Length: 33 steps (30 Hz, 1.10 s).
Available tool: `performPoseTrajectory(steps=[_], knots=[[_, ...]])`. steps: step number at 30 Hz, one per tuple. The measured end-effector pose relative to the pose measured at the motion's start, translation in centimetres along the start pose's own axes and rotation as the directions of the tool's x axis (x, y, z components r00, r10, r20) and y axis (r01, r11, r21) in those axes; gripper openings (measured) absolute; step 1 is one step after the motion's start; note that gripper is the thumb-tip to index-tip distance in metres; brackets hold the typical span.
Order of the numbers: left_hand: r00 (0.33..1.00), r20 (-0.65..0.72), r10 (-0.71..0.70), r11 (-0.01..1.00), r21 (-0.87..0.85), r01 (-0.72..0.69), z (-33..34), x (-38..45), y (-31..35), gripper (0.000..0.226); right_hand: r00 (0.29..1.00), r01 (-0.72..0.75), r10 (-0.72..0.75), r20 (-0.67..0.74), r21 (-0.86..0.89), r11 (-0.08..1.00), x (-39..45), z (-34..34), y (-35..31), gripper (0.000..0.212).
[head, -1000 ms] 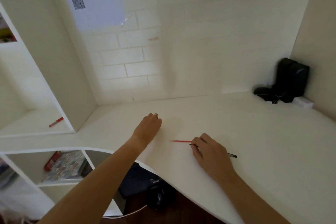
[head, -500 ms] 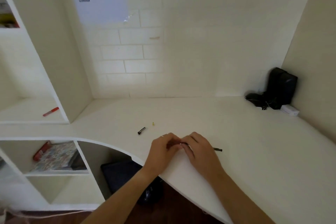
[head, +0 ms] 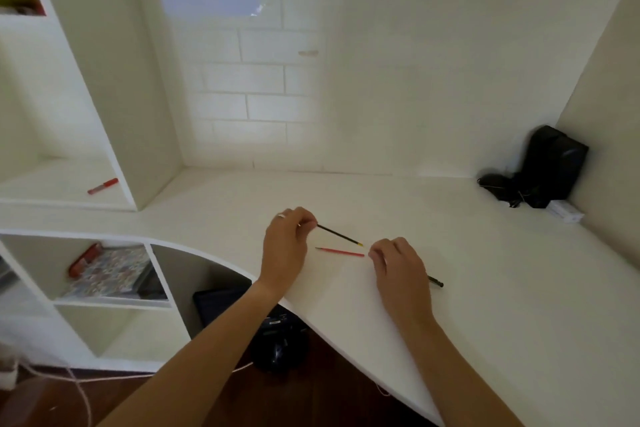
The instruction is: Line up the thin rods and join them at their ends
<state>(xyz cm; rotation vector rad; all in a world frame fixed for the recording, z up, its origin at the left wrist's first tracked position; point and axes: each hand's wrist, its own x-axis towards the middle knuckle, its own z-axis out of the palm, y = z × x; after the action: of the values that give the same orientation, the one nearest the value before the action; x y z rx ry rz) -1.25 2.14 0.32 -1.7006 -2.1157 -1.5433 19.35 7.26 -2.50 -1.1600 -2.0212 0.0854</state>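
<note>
Your left hand (head: 284,246), fingers curled, pinches the end of a thin black stick (head: 339,235) with a yellow tip, mid-frame above the white desk (head: 502,288). Your right hand (head: 398,267), fingers curled, grips a black pen (head: 435,280); a thin red stick (head: 341,251) runs from its fingertips toward frame left, below the black one.

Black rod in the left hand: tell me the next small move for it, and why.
Probably bring the black rod down and level with the red refill. The left hand pinches the rod's far end, and its yellow tip points toward the right hand, which holds the red refill and a black pen part. The two thin pieces lie close but apart, at an angle.
</note>
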Motion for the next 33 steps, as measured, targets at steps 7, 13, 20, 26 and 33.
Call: performPoseTrajectory(steps=[7, 13, 20, 26, 33], knots=[[0.990, -0.023, -0.140, 0.989, -0.061, 0.138, 2.2, 0.2, 0.1, 0.013, 0.996, -0.090, 0.090, 0.000, -0.099, 0.991, 0.0, 0.2, 0.2, 0.009], [0.982, 0.136, -0.132, 0.990, 0.058, 0.125, 3.9, 0.4, -0.4, 0.009, 0.999, -0.024, 0.026, 0.042, -0.050, 0.998, 0.0, 0.3, 0.2, 0.005], [0.983, 0.145, 0.111, 0.955, 0.257, -0.146, 2.8, -0.8, -0.1, 0.010, 0.998, -0.064, 0.065, 0.016, -0.032, 0.997, 0.1, 0.1, 0.3, 0.005], [0.948, 0.238, 0.211, 0.872, 0.392, -0.293, 1.9, -1.1, -1.0, 0.013, 0.985, -0.172, 0.173, 0.002, -0.110, 0.979, 0.0, -0.1, 0.5, 0.007], [0.981, 0.128, 0.147, 0.888, 0.420, -0.188, 0.6, -2.2, -1.0, 0.022, 0.995, -0.060, 0.063, 0.075, -0.032, 0.998, -0.1, 0.2, 0.4, 0.006]])
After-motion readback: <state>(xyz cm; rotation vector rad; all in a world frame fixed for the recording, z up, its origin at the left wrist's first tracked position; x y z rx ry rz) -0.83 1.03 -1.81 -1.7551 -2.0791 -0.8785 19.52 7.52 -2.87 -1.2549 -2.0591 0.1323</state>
